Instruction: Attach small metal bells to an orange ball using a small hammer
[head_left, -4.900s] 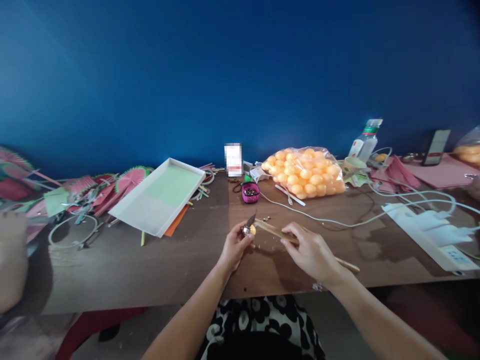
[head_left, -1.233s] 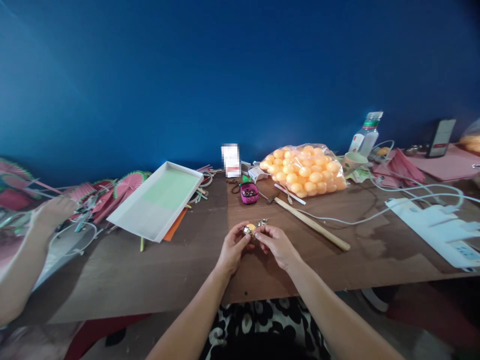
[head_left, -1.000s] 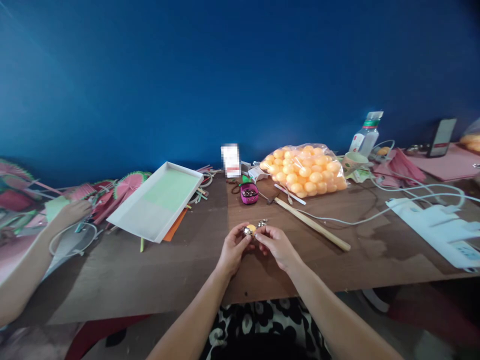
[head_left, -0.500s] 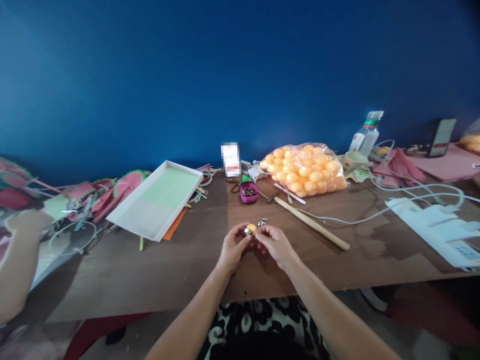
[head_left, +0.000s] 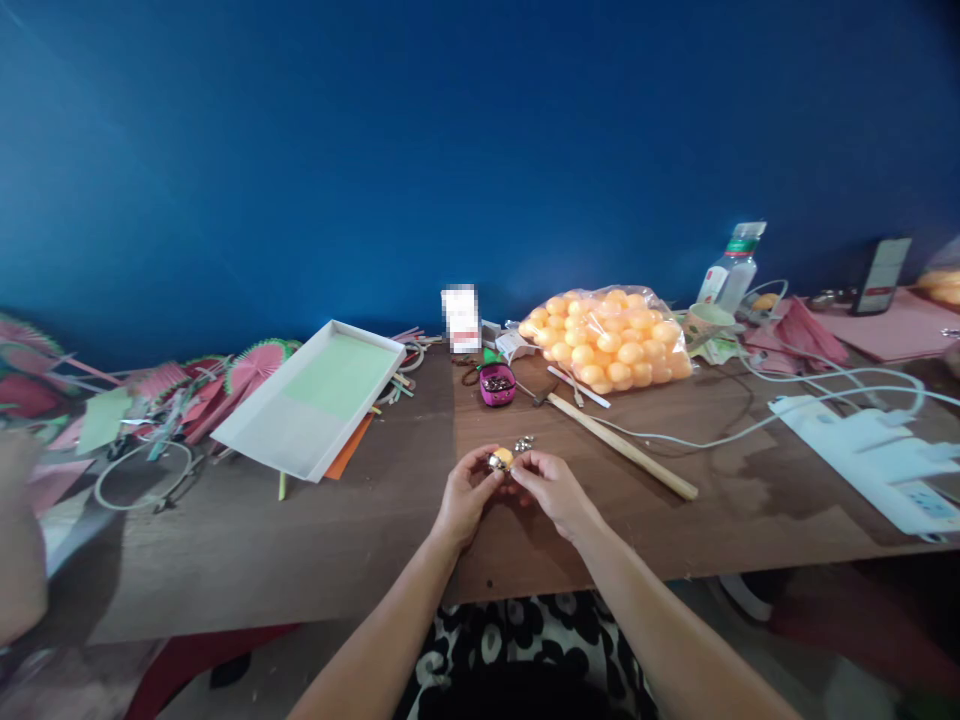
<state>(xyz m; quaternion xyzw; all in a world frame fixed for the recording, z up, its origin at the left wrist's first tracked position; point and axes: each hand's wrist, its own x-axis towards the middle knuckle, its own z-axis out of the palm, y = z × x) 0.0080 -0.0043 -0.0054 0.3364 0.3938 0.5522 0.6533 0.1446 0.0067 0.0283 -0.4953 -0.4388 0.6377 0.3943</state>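
Note:
My left hand (head_left: pixel 466 492) and my right hand (head_left: pixel 551 488) meet over the near middle of the brown table (head_left: pixel 315 540). Together their pinched fingertips hold a small orange ball (head_left: pixel 502 458) with a shiny metal piece on its left side. A few small metal bits (head_left: pixel 524 442) lie on the table just beyond it. A wooden-handled tool (head_left: pixel 619 445) lies free to the right of my hands. A little magenta cup (head_left: pixel 498 385) with small metal parts stands farther back.
A clear bag of orange balls (head_left: pixel 611 340) sits at back right, with a bottle (head_left: pixel 731 271), white cables and a power strip (head_left: pixel 877 450) further right. A white tray (head_left: pixel 319 395) and pink paper fans (head_left: pixel 225 380) lie left. Another person's arm (head_left: pixel 19 545) shows at the left edge.
Since five seconds ago my right hand has laid the wooden-handled tool down and joined the left on the ball. The other person's arm has drawn back from the fans toward the left edge.

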